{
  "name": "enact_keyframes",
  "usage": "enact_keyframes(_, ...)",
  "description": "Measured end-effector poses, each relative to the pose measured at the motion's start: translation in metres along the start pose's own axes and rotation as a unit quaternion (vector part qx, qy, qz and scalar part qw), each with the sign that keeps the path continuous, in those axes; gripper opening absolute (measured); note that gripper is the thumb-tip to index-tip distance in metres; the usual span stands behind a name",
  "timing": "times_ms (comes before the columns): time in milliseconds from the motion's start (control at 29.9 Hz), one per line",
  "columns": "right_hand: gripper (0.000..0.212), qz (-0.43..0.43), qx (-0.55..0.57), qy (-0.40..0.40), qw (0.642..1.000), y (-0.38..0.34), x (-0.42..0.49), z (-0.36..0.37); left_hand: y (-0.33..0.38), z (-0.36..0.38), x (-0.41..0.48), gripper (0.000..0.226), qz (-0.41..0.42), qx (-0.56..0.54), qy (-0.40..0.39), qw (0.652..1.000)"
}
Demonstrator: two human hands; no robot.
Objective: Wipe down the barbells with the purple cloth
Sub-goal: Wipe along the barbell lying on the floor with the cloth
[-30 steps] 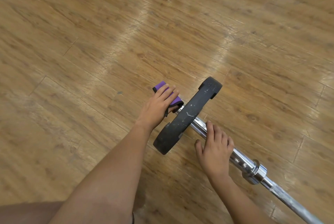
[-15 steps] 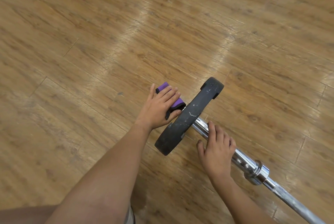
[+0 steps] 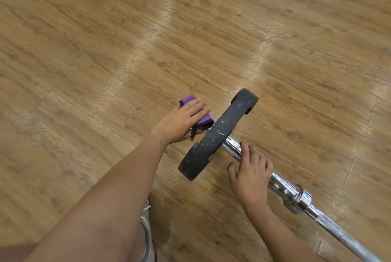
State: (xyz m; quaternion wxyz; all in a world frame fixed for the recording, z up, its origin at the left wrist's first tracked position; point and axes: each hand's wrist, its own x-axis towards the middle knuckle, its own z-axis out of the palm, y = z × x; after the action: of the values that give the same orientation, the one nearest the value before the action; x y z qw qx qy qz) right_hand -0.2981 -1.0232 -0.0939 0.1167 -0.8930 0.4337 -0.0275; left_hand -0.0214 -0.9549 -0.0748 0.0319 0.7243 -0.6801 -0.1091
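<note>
Purple fabric marks where the work is: the folded purple cloth (image 3: 187,100) with black edging is wrapped over the short end stub of the long chrome steel barbell (image 3: 338,234), just outside the scuffed black rubber weight plate (image 3: 218,134). The bar lies low across the glossy wooden plank floor (image 3: 105,71). The left hand (image 3: 179,124) grips the cloth, its fingers (image 3: 194,106) laid close together over the top and curled down around the stub. The right hand (image 3: 251,177) only rests on the thick chrome sleeve (image 3: 231,145) inside the plate, fingers fairly straight and slightly spread, clamped on nothing. That loose hold looks like the main weakness. The bar rides on the round plate's rim, so a firm twist or push with the cloth could probably roll it across the smooth boards or turn the sleeve under the flat palm. The wiping hand sits hard against the plate's face, and a stroke inward could jam knuckles or bunch the cloth there. No outer clamp can be made out on the stub, as the cloth hides it. If none is fitted, an outward pull might drag the plate with it. A thin black loop hanging from the cloth near the plate could also snag. The grey shaft beyond the collar (image 3: 298,198) shows pale smears, so much likely remains to clean.
</note>
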Motion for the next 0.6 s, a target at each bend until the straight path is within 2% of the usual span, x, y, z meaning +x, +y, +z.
enact_keyframes(167, 0.065, 0.001, 0.003, -0.002, 1.0, -0.001, 0.0, 0.0, 0.003, 0.015, -0.007, 0.061, -0.131, -0.105, 0.059, 0.984)
enact_keyframes(201, 0.066, 0.001, 0.001, -0.001, 1.0, 0.0, 0.0, 0.0, 0.004, 0.02, -0.008, 0.06, -0.132, -0.105, 0.059, 0.984)
enact_keyframes(301, 0.066, 0.001, -0.002, 0.0, 1.0, 0.0, 0.0, 0.0, 0.012, 0.025, -0.011, 0.081, -0.076, -0.078, 0.042, 0.993)
enact_keyframes(335, 0.066, 0.002, -0.003, -0.001, 1.0, 0.0, 0.0, 0.0, 0.013, 0.024, -0.012, 0.081, -0.068, -0.072, 0.045, 0.994)
enact_keyframes(502, 0.066, -0.005, -0.003, 0.009, 1.0, 0.0, -0.002, 0.0, 0.017, 0.012, -0.004, 0.058, -0.143, -0.051, 0.091, 0.984)
enact_keyframes(602, 0.067, -0.005, -0.006, 0.01, 1.0, -0.001, -0.001, 0.0, 0.02, 0.014, -0.004, 0.056, -0.133, 0.011, 0.086, 0.987)
